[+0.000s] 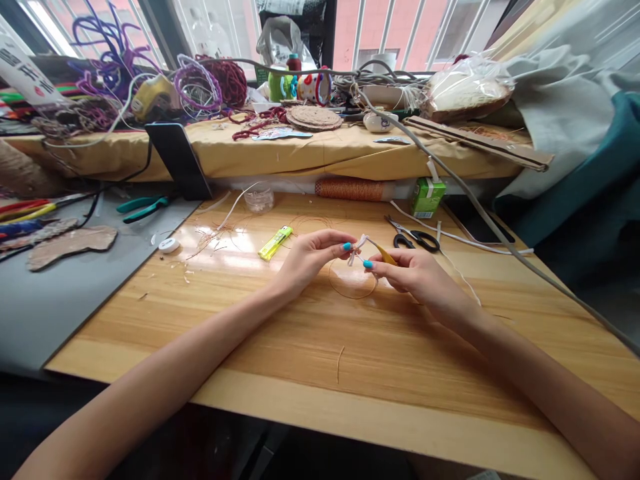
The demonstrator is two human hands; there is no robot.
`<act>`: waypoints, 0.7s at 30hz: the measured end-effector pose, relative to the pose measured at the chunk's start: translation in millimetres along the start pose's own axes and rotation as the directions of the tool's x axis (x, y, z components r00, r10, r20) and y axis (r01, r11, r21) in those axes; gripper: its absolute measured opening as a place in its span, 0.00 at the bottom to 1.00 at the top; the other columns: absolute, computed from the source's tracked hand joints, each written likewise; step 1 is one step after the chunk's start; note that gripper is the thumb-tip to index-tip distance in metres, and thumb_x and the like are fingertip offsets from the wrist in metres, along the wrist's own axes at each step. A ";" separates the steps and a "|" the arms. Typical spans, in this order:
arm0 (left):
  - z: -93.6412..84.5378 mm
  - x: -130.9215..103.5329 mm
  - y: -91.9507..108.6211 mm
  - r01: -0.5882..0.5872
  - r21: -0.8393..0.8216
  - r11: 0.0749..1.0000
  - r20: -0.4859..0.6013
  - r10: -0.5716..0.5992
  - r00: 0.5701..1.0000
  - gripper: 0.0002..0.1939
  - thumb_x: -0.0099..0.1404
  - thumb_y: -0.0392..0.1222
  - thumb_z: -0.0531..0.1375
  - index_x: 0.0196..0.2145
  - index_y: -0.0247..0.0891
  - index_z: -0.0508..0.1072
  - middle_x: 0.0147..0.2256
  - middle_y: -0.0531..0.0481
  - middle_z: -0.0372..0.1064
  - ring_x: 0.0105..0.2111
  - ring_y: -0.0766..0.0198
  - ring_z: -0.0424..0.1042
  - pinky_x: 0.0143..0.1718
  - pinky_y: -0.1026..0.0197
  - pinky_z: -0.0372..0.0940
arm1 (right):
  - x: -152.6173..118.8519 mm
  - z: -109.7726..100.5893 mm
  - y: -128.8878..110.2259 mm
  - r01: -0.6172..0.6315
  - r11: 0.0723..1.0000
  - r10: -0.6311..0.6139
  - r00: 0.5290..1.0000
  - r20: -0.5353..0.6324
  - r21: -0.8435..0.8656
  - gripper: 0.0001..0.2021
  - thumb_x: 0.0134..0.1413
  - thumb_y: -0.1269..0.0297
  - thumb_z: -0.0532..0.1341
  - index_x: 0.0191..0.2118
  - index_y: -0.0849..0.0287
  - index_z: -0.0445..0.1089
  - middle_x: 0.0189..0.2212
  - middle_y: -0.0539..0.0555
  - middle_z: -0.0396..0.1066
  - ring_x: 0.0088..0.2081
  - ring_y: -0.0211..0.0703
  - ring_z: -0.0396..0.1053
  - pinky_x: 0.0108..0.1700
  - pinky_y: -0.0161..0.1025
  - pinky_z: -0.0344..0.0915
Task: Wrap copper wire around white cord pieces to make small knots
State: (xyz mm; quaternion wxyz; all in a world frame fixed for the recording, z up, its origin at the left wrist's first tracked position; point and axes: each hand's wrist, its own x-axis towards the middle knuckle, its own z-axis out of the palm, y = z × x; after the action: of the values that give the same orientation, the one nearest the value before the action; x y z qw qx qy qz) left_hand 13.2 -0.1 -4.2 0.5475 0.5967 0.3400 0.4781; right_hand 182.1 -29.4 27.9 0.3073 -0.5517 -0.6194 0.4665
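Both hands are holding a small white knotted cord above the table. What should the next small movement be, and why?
Probably a gentle pull apart to tighten the knot. The left hand pinches one side of the white cord, and the right hand pinches the other side while holding a yellow tool. The cord looks looped loosely between the fingertips, above a thin wire ring on the wooden table.
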 end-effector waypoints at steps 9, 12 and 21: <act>0.7 -0.6 1.6 0.012 -0.057 0.998 0.015 -0.012 1.000 0.14 0.53 0.39 0.59 0.38 0.36 0.67 0.31 0.49 0.72 0.34 0.65 0.70 0.41 0.59 0.62 | 0.2 -0.1 -0.8 0.003 1.000 -0.003 1.000 0.019 -0.009 0.14 0.41 0.54 0.58 0.27 0.62 0.67 0.12 0.41 0.44 0.16 0.28 0.40 0.19 0.33 0.37; 0.5 -0.1 1.2 0.003 -0.074 0.997 -0.006 -0.004 1.000 0.14 0.53 0.39 0.59 0.39 0.37 0.65 0.29 0.50 0.71 0.33 0.65 0.70 0.40 0.59 0.61 | -0.3 -0.8 -1.5 0.019 1.000 -0.018 0.999 0.040 -0.019 0.15 0.40 0.53 0.59 0.28 0.63 0.68 0.12 0.41 0.45 0.16 0.28 0.40 0.20 0.33 0.38; -2.5 3.3 -0.8 -0.052 0.230 0.972 -0.208 0.102 0.973 0.12 0.56 0.47 0.55 0.31 0.35 0.68 0.29 0.50 0.66 0.28 0.70 0.63 0.27 0.67 0.60 | 0.7 -2.3 3.2 0.147 0.988 -0.149 0.987 -0.055 -0.049 0.15 0.44 0.52 0.57 0.26 0.62 0.66 0.15 0.44 0.52 0.18 0.30 0.47 0.21 0.33 0.43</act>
State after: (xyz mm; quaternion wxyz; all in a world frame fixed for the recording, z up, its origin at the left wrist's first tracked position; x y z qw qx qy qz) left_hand 12.0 3.8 -4.5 0.4173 0.6109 0.4262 0.5206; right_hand 185.3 -28.4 25.7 0.3467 -0.5243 -0.6596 0.4122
